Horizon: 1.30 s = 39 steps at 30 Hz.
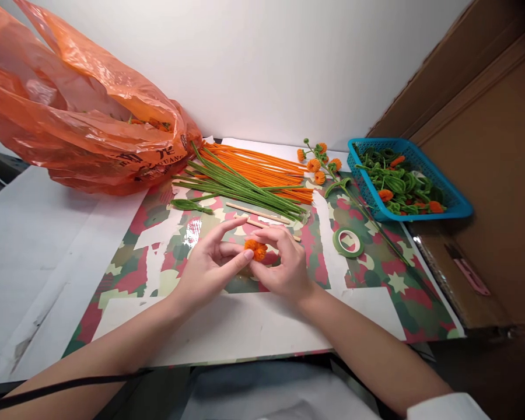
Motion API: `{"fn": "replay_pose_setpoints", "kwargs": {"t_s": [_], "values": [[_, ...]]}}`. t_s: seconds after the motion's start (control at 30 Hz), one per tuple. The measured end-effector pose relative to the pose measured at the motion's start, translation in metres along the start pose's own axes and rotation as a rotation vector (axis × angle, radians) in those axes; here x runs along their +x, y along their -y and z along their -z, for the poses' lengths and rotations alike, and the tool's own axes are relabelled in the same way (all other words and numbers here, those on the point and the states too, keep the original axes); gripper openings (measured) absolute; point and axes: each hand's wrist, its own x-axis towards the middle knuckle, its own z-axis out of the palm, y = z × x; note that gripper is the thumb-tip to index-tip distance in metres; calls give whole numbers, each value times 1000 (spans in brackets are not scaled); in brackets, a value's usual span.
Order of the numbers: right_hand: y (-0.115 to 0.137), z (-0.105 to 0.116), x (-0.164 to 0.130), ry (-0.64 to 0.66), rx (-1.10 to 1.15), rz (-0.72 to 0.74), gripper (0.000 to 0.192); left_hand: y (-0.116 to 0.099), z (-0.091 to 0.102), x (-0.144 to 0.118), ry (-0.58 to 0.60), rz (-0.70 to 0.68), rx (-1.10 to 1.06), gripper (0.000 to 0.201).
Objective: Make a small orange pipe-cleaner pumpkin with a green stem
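Observation:
Between my two hands is a small orange fuzzy flower head point(256, 249). My left hand point(214, 256) pinches it from the left, thumb on its near side. From the right, my right hand point(284, 256) grips it with thumb and curled fingers. Just beyond the hands lie thin wooden sticks point(258, 213). Past those, green pipe cleaners point(249, 186) rest across a spread of orange pipe cleaners point(262, 161). A green fuzzy leaf point(191, 205) lies at their left. To the right of my right hand is a roll of green tape point(348, 242).
An orange plastic bag point(114, 140) fills the back left. A long-stemmed orange pipe-cleaner flower point(345, 185) lies at the right. Beyond it stands a blue basket point(420, 217) of green leaves and orange pieces. A pink-handled cutter point(475, 277) rests on cardboard point(485, 157) at the far right.

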Motion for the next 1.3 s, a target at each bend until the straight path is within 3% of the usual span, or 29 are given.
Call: {"fn": "replay_pose_setpoints", "kwargs": {"t_s": [0.27, 0.5, 0.7, 0.8, 1.0, 1.3], "values": [[0, -1, 0, -10, 16, 41, 30, 1, -1, 0, -11, -6, -7, 55], [4, 1, 5, 33, -29, -27, 48, 5, 1, 2, -89, 30, -15, 53], [3, 5, 7, -36, -47, -19, 30, 8, 3, 4, -99, 33, -97, 44], [3, 5, 7, -9, -2, -19, 19, 9, 5, 6, -100, 56, -112, 35], [2, 6, 9, 26, 54, -73, 20, 13, 11, 10, -160, 77, -162, 28], [-2, 2, 5, 20, 211, -186, 19, 17, 15, 15, -102, 182, -304, 29]]}}
